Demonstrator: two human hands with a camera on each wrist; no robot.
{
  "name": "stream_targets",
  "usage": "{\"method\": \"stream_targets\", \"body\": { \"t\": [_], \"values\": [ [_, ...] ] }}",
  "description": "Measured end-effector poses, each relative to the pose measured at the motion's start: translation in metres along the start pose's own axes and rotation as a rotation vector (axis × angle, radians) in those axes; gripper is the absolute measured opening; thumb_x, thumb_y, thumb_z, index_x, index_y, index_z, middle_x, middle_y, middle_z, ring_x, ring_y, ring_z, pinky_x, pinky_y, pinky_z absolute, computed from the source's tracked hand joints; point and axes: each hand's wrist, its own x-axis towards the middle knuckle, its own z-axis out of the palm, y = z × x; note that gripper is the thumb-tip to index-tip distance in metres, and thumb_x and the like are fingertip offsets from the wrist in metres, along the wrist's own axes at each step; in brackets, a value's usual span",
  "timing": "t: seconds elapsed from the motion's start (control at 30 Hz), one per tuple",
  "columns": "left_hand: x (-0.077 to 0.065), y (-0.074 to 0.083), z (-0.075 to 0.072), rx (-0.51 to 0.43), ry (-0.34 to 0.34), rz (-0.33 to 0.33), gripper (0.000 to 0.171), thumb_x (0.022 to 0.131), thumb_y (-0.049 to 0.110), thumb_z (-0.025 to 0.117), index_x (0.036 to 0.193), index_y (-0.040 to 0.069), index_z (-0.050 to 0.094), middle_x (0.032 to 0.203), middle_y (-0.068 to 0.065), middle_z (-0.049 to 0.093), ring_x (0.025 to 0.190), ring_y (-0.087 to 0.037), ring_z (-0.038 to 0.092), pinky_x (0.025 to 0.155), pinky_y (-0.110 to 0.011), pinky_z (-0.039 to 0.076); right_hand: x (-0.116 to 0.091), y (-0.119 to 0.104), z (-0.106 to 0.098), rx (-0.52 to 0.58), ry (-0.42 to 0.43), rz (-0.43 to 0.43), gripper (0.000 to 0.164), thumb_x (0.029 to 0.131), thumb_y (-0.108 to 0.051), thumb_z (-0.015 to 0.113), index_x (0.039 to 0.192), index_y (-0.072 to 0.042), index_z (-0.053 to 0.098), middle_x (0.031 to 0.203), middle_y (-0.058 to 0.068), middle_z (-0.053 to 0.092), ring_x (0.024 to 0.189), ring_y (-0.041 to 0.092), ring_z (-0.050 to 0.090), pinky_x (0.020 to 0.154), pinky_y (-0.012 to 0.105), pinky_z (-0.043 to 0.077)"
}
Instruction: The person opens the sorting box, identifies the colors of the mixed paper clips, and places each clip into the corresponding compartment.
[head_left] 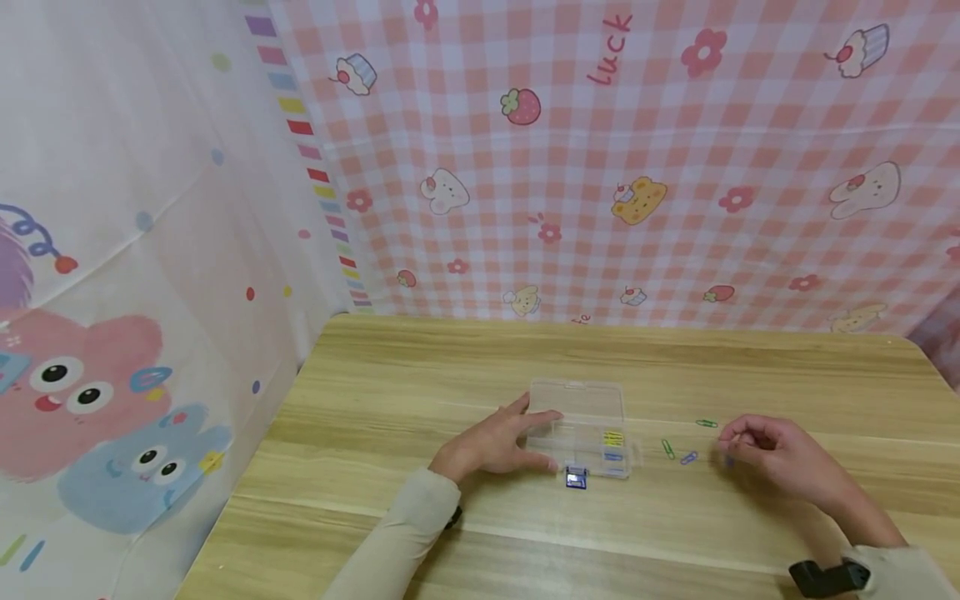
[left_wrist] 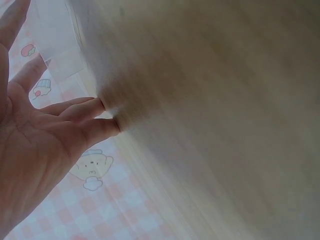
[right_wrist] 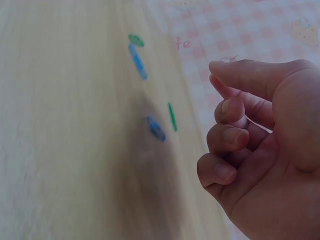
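Note:
A clear plastic compartment box (head_left: 588, 477) lies on the table with its lid (head_left: 577, 400) raised back. Yellow paper clips (head_left: 613, 438) and blue paper clips (head_left: 613, 457) sit in compartments on its right side. My left hand (head_left: 498, 439) rests at the box's left end, fingers spread and thumb by the near corner. To the right of the box, my right hand (head_left: 776, 454) hovers over the table, thumb and index fingertips together, other fingers curled, nothing visible between them. Near it lie a blue paper clip (right_wrist: 155, 128) and a green paper clip (right_wrist: 172, 117).
Between box and right hand lie another green paper clip (head_left: 668, 449) and a light blue one (head_left: 689, 457). A small dark blue rectangular piece (head_left: 576, 477) is at the box's front edge. A checked cloth (head_left: 480, 150) hangs behind the wooden table (head_left: 420, 358).

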Motion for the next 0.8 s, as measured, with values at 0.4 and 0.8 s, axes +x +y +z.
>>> {"method": "stream_targets", "body": {
  "t": [0.4, 0.8],
  "values": [
    [-0.001, -0.001, -0.001, -0.002, -0.004, -0.004, 0.073, 0.087, 0.059, 0.067, 0.151, 0.045, 0.036, 0.166, -0.011, 0.009, 0.149, -0.039, 0.019, 0.119, -0.055, 0.023, -0.002, 0.025, -0.009, -0.009, -0.054, 0.021, 0.014, 0.096, -0.006, 0.063, 0.107, 0.001, 0.065, 0.083, 0.000, 0.057, 0.067, 0.009, 0.047, 0.053, 0.025, 0.042],
    [0.000, -0.002, 0.000, 0.012, -0.003, 0.012, 0.073, 0.087, 0.060, 0.066, 0.151, 0.044, 0.036, 0.166, -0.013, 0.008, 0.149, -0.038, 0.019, 0.120, -0.052, 0.021, 0.004, 0.044, -0.013, 0.029, -0.155, -0.085, 0.016, 0.096, -0.005, 0.063, 0.111, -0.001, 0.066, 0.080, -0.001, 0.051, 0.070, 0.011, 0.046, 0.055, 0.027, 0.038]
  ]
}}
